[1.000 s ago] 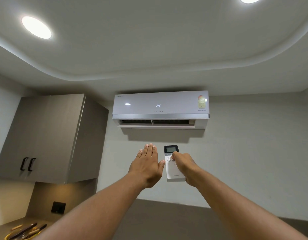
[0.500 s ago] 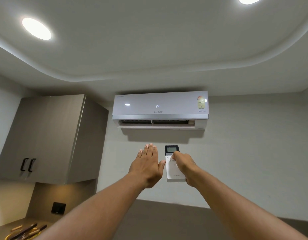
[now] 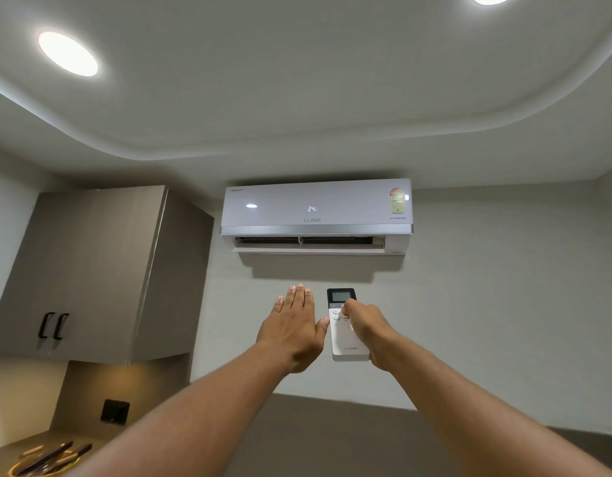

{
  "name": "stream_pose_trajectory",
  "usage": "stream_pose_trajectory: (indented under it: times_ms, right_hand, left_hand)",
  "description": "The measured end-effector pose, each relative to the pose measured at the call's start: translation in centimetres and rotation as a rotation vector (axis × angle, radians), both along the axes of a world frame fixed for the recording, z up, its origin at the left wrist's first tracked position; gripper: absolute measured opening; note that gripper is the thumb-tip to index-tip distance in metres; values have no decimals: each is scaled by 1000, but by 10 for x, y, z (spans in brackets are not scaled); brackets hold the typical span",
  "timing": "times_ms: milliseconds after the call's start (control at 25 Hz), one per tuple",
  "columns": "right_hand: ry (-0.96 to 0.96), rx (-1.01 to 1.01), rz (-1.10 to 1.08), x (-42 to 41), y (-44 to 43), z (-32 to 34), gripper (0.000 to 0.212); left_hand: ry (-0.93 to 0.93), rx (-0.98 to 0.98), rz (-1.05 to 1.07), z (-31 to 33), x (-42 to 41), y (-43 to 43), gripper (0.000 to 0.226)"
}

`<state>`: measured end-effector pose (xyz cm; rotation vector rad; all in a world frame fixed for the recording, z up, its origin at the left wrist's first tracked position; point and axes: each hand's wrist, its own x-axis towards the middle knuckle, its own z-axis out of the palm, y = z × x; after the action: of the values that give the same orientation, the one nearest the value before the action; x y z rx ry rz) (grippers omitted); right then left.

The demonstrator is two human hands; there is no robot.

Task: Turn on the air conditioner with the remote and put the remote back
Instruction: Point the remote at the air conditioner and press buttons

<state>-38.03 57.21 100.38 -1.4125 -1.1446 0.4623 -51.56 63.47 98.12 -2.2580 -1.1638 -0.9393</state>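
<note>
A white air conditioner [image 3: 316,215] hangs high on the wall ahead. Its panel shows a lit "24" and its lower flap is tilted open. My right hand [image 3: 368,330] holds a white remote [image 3: 344,339] upright below the unit, pointed at it, with my thumb on the upper buttons under the dark screen. My left hand [image 3: 292,330] is raised flat just left of the remote, fingers straight and together, holding nothing; its thumb is close to the remote's edge.
A grey wall cabinet [image 3: 91,273] with two black handles hangs at the left. Below it is a lit counter with a dark wall socket [image 3: 115,411] and a bowl of utensils [image 3: 46,459]. Two round ceiling lights are on.
Nothing has visibly changed; both hands, the remote and the unit's display stay as they were.
</note>
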Motion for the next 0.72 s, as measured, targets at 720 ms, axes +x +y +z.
stream_pose_trajectory:
  times_ms: [720]
  right_hand:
    - [50, -35, -457, 207, -167, -35, 24]
  left_hand:
    - [-36, -103, -463, -35, 232, -106, 66]
